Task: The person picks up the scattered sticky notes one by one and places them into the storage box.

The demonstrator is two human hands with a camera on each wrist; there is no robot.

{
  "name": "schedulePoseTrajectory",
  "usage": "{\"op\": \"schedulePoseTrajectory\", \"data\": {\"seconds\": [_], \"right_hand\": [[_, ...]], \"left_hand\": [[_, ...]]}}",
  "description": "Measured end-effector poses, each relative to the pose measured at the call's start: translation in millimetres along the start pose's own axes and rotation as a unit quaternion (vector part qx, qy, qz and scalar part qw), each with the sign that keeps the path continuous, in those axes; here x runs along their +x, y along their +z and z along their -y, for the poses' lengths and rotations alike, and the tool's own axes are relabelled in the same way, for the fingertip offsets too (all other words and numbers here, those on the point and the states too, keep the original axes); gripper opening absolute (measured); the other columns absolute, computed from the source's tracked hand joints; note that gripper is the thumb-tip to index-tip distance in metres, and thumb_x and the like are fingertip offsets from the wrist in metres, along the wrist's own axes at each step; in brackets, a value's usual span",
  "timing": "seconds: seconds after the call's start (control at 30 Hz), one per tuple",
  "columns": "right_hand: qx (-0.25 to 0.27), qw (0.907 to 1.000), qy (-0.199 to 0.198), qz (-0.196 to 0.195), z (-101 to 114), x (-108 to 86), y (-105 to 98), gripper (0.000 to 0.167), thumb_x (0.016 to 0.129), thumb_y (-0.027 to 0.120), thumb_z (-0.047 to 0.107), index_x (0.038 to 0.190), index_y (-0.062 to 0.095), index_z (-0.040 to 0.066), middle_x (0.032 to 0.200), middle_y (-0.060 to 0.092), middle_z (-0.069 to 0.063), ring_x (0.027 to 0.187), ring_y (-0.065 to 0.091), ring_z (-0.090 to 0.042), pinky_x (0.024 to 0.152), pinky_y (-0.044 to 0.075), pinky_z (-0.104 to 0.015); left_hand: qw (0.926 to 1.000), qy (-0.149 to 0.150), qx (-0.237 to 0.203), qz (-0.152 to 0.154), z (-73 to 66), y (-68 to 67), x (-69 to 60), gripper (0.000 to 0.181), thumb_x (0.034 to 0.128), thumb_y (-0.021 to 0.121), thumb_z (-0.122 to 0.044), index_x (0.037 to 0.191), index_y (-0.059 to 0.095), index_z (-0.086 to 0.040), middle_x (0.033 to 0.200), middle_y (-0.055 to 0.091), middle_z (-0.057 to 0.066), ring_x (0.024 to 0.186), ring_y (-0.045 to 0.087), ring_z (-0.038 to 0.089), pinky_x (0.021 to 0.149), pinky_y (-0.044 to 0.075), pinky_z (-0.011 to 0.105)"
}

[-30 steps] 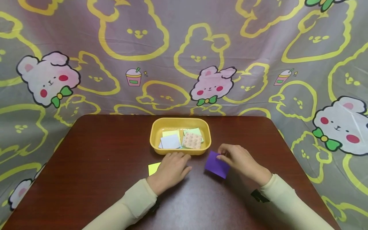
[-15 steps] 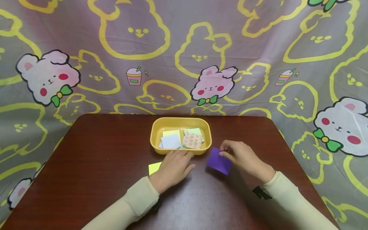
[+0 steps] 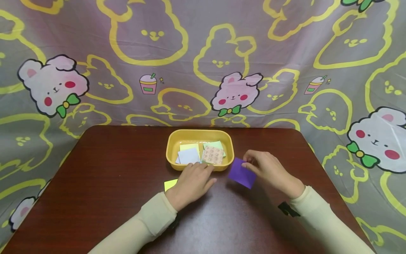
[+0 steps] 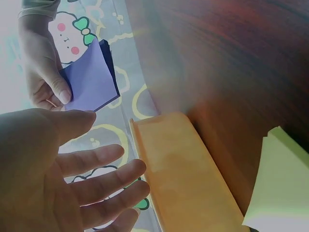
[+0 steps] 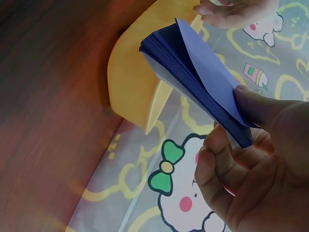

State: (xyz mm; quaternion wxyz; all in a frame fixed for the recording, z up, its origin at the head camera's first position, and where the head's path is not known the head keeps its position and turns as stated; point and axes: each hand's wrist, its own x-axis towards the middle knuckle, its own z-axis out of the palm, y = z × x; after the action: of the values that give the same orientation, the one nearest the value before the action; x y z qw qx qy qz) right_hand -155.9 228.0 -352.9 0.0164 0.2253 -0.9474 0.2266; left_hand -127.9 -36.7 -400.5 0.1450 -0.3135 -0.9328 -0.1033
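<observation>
My right hand (image 3: 272,173) pinches a purple sticky note pad (image 3: 242,174) between thumb and fingers, close to the front right corner of a yellow plastic bin (image 3: 231,155). In the right wrist view the pad (image 5: 193,77) shows several layered sheets, the top one lifting away along part of its edge. My left hand (image 3: 192,185) hovers by the bin's front wall with relaxed, spread fingers and holds nothing. Partly covered by that hand in the head view, a yellow sticky note pad (image 3: 170,184) lies on the table; the left wrist view shows it (image 4: 282,188) beside the bin.
Inside the bin are a white note pad (image 3: 189,156), a patterned beige one (image 3: 213,155), a yellow one (image 3: 189,146) and a green one (image 3: 218,144). The dark brown table (image 3: 104,176) meets a cartoon-printed curtain (image 3: 190,70) at its back edge.
My right hand has carried the purple sticky note pad slightly forward, nearer the bin's height in view. The left hand has shifted a little forward and right, its fingers still loose.
</observation>
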Motion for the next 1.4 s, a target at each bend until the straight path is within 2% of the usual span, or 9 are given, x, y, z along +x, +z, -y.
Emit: {"op": "schedulePoseTrajectory", "data": {"seconds": [0.47,0.87,1.4], "right_hand": [[0.002,1.0,0.002,-0.002,1,3.4,-4,0.011,0.09,0.077,0.017,0.096,0.068,0.014,0.079,0.066,0.006,0.069,0.056,-0.008,0.059,0.047,-0.023],[-0.002,0.9998,-0.01,-0.016,9,12.3,-8,0.011,0.09,0.077,0.018,0.096,0.067,0.015,0.078,0.067,0.005,0.068,0.056,-0.009,0.06,0.047,-0.024],[0.012,0.9994,-0.022,-0.026,9,29.7,-3,0.011,0.091,0.076,0.017,0.097,0.068,0.011,0.082,0.071,0.001,0.07,0.059,-0.009,0.062,0.048,-0.025]], "left_hand": [[1.0,-0.002,-0.005,0.006,1.2,-3.5,6.4,0.027,0.0954,0.068,-0.036,0.109,0.069,-0.013,0.087,0.069,0.002,0.079,0.065,0.022,0.067,0.047,0.035],[0.9999,-0.009,-0.009,0.004,4.2,-9.2,12.2,0.034,0.0968,0.067,-0.037,0.119,0.068,-0.012,0.097,0.071,0.003,0.088,0.067,0.021,0.072,0.05,0.036],[0.9998,-0.009,0.005,-0.016,8.5,-7.5,15.4,0.032,0.0964,0.068,-0.035,0.117,0.069,-0.011,0.098,0.072,0.005,0.086,0.066,0.023,0.072,0.051,0.036]]}}
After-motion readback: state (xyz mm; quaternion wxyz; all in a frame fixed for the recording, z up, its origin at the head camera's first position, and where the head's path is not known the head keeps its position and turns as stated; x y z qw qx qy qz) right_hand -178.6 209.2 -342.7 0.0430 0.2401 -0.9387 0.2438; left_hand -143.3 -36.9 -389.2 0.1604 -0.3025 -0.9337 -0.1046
